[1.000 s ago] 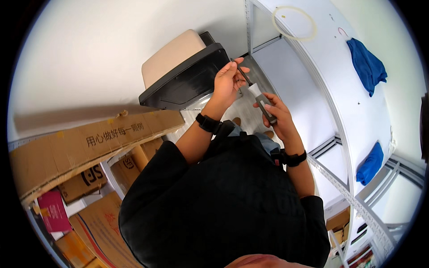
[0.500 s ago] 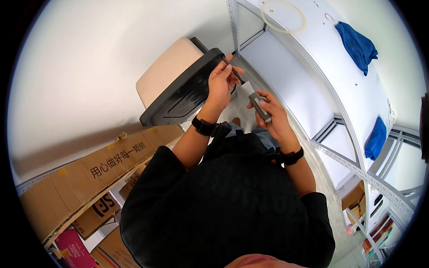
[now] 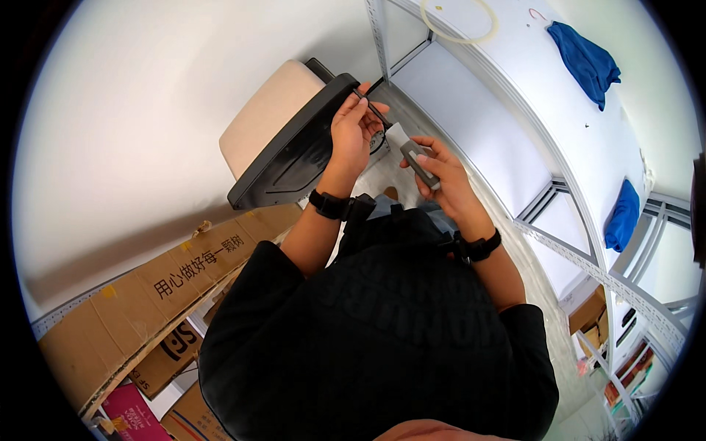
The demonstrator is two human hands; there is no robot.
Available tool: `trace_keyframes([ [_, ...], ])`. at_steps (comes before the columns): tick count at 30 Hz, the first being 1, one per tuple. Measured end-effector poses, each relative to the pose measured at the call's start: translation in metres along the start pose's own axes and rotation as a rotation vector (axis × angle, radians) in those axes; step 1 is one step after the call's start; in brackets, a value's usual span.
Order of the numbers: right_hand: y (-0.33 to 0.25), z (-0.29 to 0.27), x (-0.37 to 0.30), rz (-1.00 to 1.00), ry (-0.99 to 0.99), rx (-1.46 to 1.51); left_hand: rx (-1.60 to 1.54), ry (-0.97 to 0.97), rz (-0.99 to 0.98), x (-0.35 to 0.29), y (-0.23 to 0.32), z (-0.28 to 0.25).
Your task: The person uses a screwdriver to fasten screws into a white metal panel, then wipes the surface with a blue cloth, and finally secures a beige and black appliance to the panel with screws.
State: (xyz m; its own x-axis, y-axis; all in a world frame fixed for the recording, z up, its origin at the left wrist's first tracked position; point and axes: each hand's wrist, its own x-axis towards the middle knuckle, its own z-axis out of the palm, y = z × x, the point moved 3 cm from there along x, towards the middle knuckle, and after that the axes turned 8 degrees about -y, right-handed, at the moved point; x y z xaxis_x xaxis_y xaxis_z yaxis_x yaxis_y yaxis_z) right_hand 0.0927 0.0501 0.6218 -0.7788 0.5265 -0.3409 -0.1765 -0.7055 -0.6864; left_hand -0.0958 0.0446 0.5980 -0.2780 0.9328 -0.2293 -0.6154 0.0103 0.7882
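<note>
My right hand [image 3: 445, 173] is wrapped around the grey handle of a screwdriver [image 3: 421, 163] with a thick body and a pale collar. From the collar a long dark shaft runs up and left to the edge of a black plastic shell [image 3: 287, 165]. My left hand [image 3: 353, 131] has its thumb and fingers closed about the shaft near that edge. Where the tip meets the shell is too small to make out. Behind the shell sits a beige padded part [image 3: 272, 114], and the two together look like a seat or backrest.
A long cardboard strip [image 3: 147, 294] lies at the left, above boxes and a magenta package [image 3: 132, 411]. White metal-framed shelving [image 3: 537, 110] curves along the right. On it are a blue cloth bundle [image 3: 585, 62], another blue bundle [image 3: 622, 217] and a pale ring [image 3: 491, 29].
Both hands and the screwdriver have shifted slightly up and left in the view. The grips look the same, and the shell has barely moved.
</note>
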Motion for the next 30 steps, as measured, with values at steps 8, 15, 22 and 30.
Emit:
trace_keyframes([
  [8,-0.009,0.008,0.0,-0.142,0.089,-0.506,-0.099,0.021,-0.022,-0.002,0.001,0.0],
  [15,-0.011,0.01,-0.001,-0.126,0.067,-0.512,-0.041,-0.003,-0.05,0.001,-0.009,-0.008],
  [22,-0.001,-0.01,0.01,0.154,-0.208,0.128,-0.022,0.012,-0.057,0.001,-0.002,-0.006],
  [30,0.0,-0.011,0.013,0.104,-0.059,-0.227,0.018,0.082,-0.007,0.002,-0.002,-0.002],
])
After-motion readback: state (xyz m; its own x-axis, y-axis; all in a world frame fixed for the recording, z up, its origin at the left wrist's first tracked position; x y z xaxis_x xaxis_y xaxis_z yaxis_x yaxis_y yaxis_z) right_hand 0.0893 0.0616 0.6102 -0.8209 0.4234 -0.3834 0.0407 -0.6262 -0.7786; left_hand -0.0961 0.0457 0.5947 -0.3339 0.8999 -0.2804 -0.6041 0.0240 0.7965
